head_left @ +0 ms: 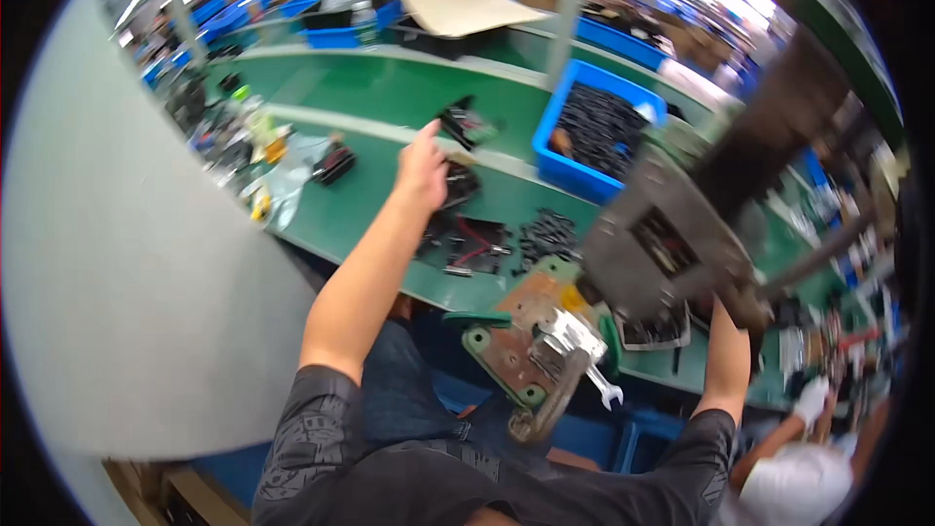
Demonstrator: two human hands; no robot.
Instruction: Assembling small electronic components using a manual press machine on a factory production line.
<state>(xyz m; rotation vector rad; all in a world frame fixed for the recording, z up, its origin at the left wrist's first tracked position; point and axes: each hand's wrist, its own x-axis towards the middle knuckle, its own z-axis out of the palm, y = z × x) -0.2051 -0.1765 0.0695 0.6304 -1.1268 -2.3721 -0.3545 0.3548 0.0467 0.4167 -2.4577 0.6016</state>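
Over the pale strip [355, 126] along the far side of the green table [365, 193], a black part [466, 124] is seen at the fingertips of the left grip [425, 170]. Its outline is angular, drawn to a dark point at the top; its face is marked by a reddish patch and a greyish, shiny area, softened by blur. Whether it is pinched or only touched cannot be told. The right grip is hidden behind the grey machine [651, 251], so its state cannot be told. Nearer on the table, a dark piece crossed by a red line [477, 245] is laid beside small black pieces [548, 236].
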